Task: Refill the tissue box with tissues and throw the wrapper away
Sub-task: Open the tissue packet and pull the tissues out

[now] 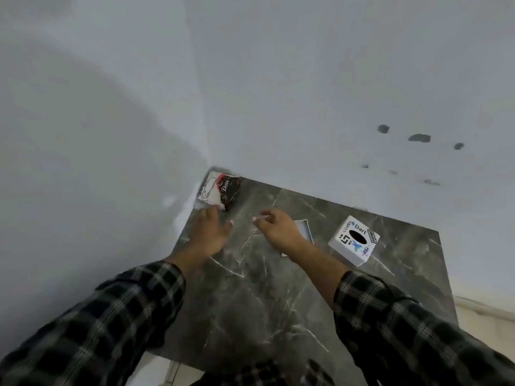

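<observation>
Reaching for the one tissue pack (220,192) we've got, jammed into the far left corner of the dark marble table (250,288) against the wall. Our left hand (209,232) has fingers loosely spread, tips at the pack's near edge, not gripping yet as far as we can tell. Our right hand (278,228) hovers mid-table, fingers half curled, holding nothing, probably ready to help lift. Under it sits one flat pale panel (304,229). One tissue box (354,240) waits near the far right corner, its oval slot looking empty.
</observation>
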